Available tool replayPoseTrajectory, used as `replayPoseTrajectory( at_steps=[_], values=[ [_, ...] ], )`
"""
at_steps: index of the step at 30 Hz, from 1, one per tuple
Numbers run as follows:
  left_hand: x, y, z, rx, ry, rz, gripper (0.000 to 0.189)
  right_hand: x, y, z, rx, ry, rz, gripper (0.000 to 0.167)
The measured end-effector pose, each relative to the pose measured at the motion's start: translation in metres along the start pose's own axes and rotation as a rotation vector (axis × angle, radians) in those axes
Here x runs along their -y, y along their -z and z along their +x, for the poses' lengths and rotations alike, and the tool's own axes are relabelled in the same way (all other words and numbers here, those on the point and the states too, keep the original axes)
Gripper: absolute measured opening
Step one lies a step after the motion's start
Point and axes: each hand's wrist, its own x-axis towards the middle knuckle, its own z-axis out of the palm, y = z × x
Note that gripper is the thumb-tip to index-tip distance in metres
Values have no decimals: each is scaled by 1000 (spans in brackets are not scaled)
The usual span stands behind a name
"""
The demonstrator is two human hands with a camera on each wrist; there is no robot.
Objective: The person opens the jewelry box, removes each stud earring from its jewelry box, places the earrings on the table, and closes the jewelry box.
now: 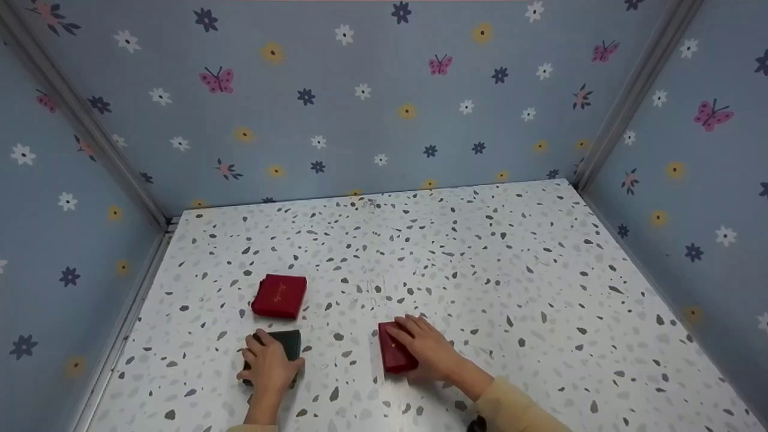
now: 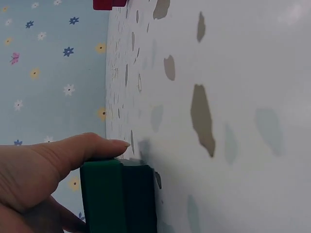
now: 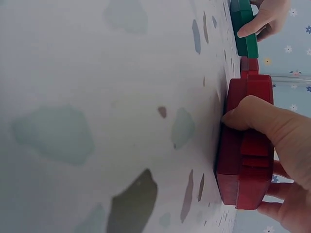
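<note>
Toward the front left of the table, my left hand [image 1: 269,365] grips a dark green box [image 1: 288,343] from above. The left wrist view shows the thumb against one side of that box [image 2: 104,199], with a seam between lid and base. My right hand [image 1: 433,353] holds a dark red box [image 1: 395,360] by its sides, near the front middle. In the right wrist view this red box [image 3: 231,162] has a ridged clasp-like part on its edge and sits at the tabletop, thumb on the near side. Behind the green box lies another red box [image 1: 281,295] with gold lettering.
The speckled white tabletop [image 1: 480,258] spreads under everything. Blue walls with flowers and butterflies stand at the back [image 1: 372,132], left [image 1: 42,240] and right [image 1: 708,240]. Metal strips run along the corners. A small black object [image 1: 477,425] shows beside the right sleeve.
</note>
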Motion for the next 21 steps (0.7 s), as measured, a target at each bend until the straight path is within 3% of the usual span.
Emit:
replayPoseTrajectory(
  at_steps=[10, 14, 21],
  values=[
    [-1, -8, 3, -47, 15, 50, 108, -1, 1, -5, 6, -7, 20, 95],
    [-1, -8, 2, -82, 16, 51, 108, -3, 1, -8, -28, 6, 11, 94],
    [1, -7, 0, -115, -23, 55, 107, -9, 2, -11, -48, 5, -27, 95]
  ],
)
